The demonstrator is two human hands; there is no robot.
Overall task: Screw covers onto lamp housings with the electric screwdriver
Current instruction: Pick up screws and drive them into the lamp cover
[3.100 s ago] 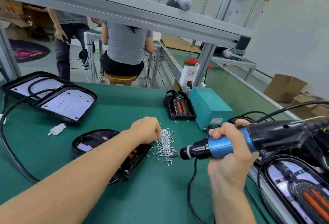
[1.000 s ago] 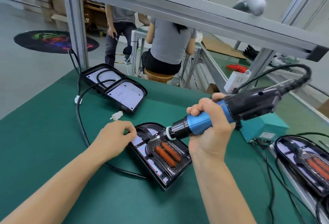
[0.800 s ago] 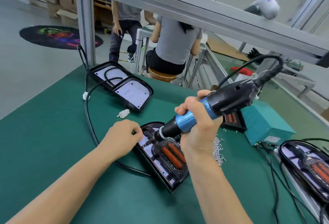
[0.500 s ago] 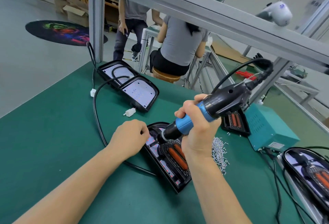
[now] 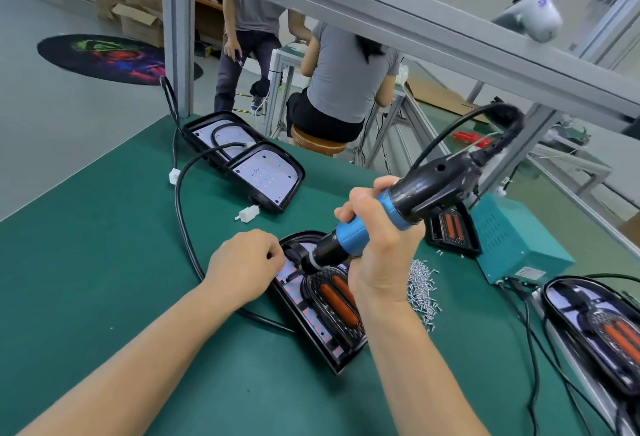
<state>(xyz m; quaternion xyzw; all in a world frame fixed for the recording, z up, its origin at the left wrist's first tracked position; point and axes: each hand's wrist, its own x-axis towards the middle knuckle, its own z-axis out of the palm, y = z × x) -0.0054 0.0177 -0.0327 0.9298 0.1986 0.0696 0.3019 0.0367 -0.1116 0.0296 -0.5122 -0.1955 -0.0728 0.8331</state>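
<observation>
Gripping electric screwdriver point(image 5: 398, 214), right hand point(image 5: 377, 248) over lamp housing point(image 5: 322, 300)

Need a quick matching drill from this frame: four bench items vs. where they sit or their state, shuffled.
1 electric screwdriver
2 screw pile
3 teal box
4 white connector

A loose on the mat beside an open lamp housing
B gripped by the right hand
C right of the worked lamp housing
D bench's far right

1-B, 2-C, 3-D, 4-A
</observation>
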